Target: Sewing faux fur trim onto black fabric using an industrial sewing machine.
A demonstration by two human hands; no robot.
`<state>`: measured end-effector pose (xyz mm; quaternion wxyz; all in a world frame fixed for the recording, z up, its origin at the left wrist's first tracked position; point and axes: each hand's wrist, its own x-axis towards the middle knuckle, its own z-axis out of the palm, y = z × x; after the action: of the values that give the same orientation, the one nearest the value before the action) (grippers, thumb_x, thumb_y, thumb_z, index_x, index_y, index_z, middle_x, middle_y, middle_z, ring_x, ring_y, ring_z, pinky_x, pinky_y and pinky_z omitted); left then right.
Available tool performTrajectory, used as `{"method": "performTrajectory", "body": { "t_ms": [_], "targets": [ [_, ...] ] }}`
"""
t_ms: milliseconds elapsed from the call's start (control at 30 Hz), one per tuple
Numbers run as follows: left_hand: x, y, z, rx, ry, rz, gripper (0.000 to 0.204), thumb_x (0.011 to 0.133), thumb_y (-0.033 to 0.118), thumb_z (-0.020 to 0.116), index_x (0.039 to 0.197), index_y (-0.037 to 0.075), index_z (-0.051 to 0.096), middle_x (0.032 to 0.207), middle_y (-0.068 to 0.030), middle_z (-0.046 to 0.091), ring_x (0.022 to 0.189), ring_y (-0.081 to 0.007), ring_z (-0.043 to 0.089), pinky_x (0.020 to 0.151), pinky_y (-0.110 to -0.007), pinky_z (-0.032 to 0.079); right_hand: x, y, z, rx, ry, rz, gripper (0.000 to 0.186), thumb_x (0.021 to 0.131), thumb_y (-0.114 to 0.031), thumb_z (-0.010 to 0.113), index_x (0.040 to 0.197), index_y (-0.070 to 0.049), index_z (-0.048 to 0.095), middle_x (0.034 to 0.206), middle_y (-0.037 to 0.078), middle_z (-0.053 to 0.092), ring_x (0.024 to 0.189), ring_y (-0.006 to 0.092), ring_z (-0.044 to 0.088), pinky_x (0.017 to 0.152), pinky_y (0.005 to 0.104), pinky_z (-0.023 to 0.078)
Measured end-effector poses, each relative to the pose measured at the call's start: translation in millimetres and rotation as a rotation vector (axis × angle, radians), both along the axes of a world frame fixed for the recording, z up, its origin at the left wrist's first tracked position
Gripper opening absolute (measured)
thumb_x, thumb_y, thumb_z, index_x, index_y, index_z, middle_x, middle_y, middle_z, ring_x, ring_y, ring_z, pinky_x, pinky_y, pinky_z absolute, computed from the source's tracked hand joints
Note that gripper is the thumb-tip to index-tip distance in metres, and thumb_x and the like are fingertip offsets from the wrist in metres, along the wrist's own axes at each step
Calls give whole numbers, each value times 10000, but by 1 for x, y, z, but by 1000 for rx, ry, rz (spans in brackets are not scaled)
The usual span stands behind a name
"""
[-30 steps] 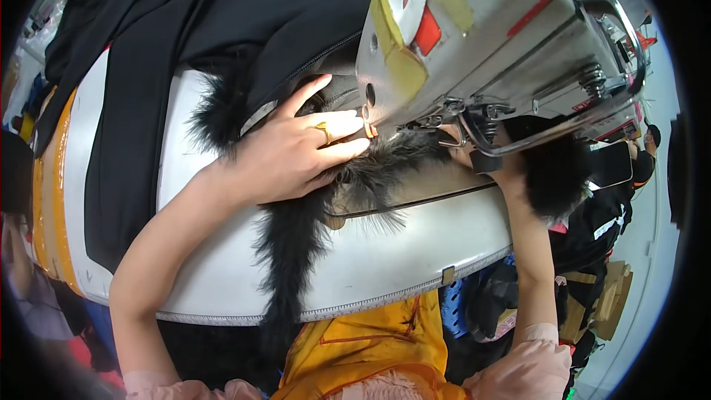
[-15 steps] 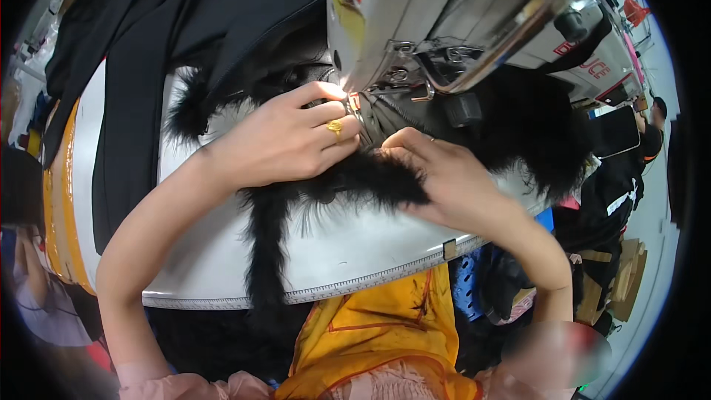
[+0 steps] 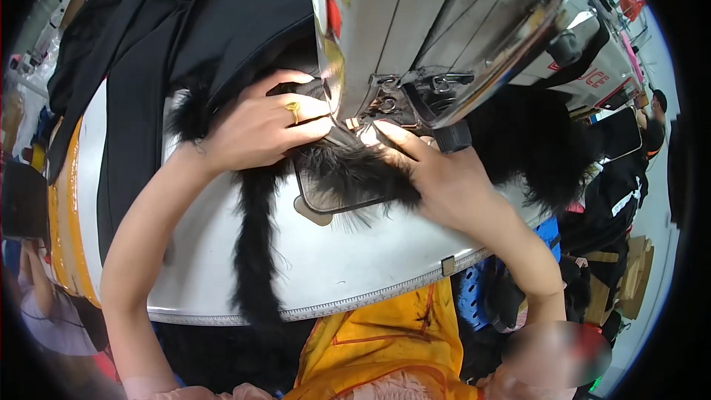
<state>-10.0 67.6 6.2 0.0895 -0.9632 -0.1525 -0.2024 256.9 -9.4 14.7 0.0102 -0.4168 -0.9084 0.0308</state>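
Note:
My left hand (image 3: 259, 126), wearing a gold ring, grips dark fabric (image 3: 344, 135) just left of the sewing machine's needle area. My right hand (image 3: 448, 181) pinches the black fur trim (image 3: 370, 167) on the needle's right, its index fingertip close to the lit presser foot (image 3: 353, 124). The trim runs between both hands, and a long fluffy strip of it hangs over the table's front edge. Above my hands stands the white sewing machine (image 3: 370, 22), its head partly covering the stitching spot. My right hand's lower fingers are hidden beneath the fur.
A black garment (image 3: 222, 22) spreads over the table's far left. More black fur (image 3: 533, 141) lies right of the machine. A measuring tape (image 3: 370, 304) edges the white table (image 3: 355, 259). A blue perforated basket (image 3: 472, 292) stands below. Other people appear at both sides.
My left hand has shifted left, away from the needle, with its fingers spreading more. My right hand has moved up toward the presser foot. A dark plate on the table now shows beneath the fur.

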Motion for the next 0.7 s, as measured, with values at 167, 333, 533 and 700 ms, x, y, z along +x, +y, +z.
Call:
{"method": "performTrajectory", "body": {
  "t_ms": [167, 333, 533, 700],
  "targets": [
    [-4, -23, -2, 180, 7, -282, 148, 724, 98, 599, 862, 46, 612, 941, -37, 587, 921, -177, 604, 941, -366, 508, 13, 3, 1, -284, 95, 160, 638, 723, -50, 619, 1315, -280, 556, 1262, 31, 534, 1000, 254, 610, 788, 357, 523],
    [15, -46, 5, -38, 48, -192, 157, 712, 129, 583, 852, 62, 601, 815, -9, 526, 812, -146, 575, 864, -301, 487, 6, -10, 4, -132, 199, 245, 499, 859, -88, 586, 1324, -261, 532, 1007, 8, 593, 851, 223, 596, 713, 352, 514],
    [27, -62, 14, -89, 120, -116, 142, 733, 149, 593, 859, 85, 572, 912, -9, 560, 863, -148, 565, 767, -287, 462, 2, -21, 7, 0, 199, 178, 505, 793, -61, 585, 1289, -149, 557, 956, 35, 570, 823, 219, 580, 702, 351, 495],
    [12, -51, 3, -67, 106, -41, 200, 765, 139, 552, 958, 85, 565, 883, -1, 553, 863, -135, 558, 752, -287, 432, -7, -24, 7, 91, 74, 155, 487, 789, -60, 563, 1275, -98, 564, 1061, 52, 567, 831, 208, 582, 704, 310, 505]
  ]
}}
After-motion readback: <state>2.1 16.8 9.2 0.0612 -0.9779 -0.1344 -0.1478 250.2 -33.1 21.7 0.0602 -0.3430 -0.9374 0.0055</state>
